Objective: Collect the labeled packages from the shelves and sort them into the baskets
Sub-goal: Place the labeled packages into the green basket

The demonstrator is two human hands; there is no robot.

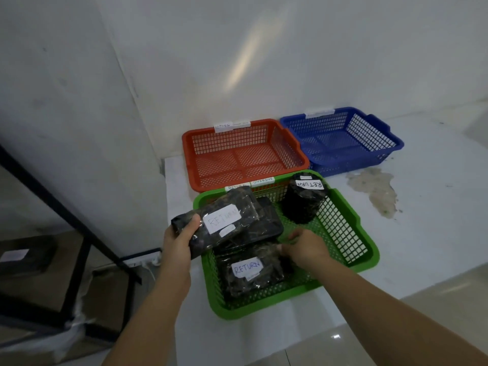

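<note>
I sort now: my left grip (pixel 179 233) is clamped on a RETURN package (pixel 221 220) above the green basket (pixel 343 233); right grip (pixel 303 249) touches another inside, closure unclear. Next, I think, red basket (pixel 190 154) behind.

The blue basket's label (pixel 319 113) is too blurred to read, and the right hand (pixel 303 249) hides part of a package (pixel 248 273).

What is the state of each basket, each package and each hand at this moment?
Red basket: empty.
Blue basket: empty.
Green basket: holds packages.
Held package: gripped by left hand, above the green basket.
Front package: flat in the green basket, right hand on it.
Round package: in the green basket's far corner.
</note>
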